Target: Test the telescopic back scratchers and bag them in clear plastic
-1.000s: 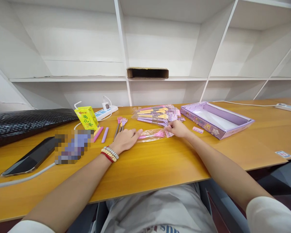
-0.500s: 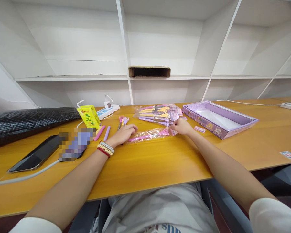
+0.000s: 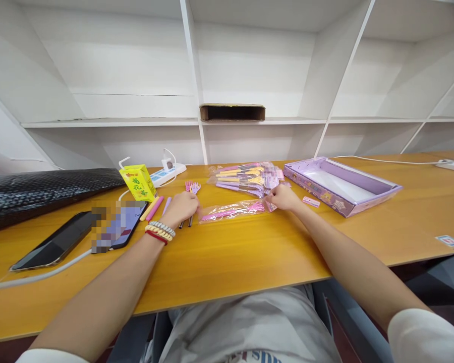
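My right hand pinches the right end of a clear plastic bag lying on the table. Inside the bag is a pink back scratcher with a hand-shaped head. Curled at the bag's left end is my left hand, its fingertips hidden. It partly covers loose back scratchers, whose pink head and purple head show beyond it, with metal rods below. Left of that hand lie a yellow tube, a pink tube and a purple tube. Behind the bag is a pile of bagged back scratchers.
A purple open box stands right, with a small pink label beside it. Leftward are a yellow drink carton, a power strip, a dark phone and a cabled phone. White shelves rise behind, holding a cardboard box.
My left hand has drawn a little left and its fingers have curled in, uncovering more of the metal rods. My right hand stays at the bag's right end.
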Demonstrator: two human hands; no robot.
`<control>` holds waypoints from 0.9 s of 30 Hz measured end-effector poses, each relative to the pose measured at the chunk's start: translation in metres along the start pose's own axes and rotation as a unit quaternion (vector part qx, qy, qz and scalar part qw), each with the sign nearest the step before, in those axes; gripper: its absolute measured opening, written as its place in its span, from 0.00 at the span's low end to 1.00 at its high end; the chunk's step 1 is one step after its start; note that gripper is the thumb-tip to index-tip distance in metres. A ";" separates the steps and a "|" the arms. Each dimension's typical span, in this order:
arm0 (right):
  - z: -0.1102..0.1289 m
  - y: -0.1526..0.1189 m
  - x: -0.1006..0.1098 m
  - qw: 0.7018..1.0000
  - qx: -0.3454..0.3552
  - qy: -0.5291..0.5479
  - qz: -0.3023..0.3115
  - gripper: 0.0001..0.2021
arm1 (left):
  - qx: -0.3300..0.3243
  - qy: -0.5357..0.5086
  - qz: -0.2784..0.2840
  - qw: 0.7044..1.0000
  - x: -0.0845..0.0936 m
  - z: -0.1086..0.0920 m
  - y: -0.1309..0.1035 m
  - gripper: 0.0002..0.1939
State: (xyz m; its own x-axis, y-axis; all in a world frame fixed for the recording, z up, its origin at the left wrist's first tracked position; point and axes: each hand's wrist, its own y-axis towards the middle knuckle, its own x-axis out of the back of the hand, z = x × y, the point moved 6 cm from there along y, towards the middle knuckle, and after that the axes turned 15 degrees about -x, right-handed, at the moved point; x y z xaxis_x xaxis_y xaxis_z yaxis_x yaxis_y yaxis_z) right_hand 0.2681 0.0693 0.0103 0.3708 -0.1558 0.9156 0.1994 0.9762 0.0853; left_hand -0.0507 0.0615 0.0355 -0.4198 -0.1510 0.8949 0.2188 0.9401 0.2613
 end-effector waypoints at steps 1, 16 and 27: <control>0.000 0.000 0.000 1.000 0.001 -0.001 0.001 0.12 | -0.011 -0.006 0.014 1.000 -0.003 -0.002 0.000 0.08; 0.001 -0.002 0.000 1.000 0.011 -0.019 -0.006 0.12 | -0.030 0.200 0.094 0.975 -0.023 -0.019 -0.013 0.29; 0.003 -0.002 -0.002 0.999 0.021 -0.023 -0.006 0.12 | -0.009 0.174 0.068 0.982 -0.019 -0.022 -0.018 0.24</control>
State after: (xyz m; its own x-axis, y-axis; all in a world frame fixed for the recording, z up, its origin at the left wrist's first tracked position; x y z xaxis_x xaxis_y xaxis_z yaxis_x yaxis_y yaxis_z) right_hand 0.2647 0.0679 0.0094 0.3260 -0.1612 0.9315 0.1645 0.9800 0.1121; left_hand -0.0269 0.0410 0.0216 -0.0606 -0.1229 0.9906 0.2688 0.9537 0.1347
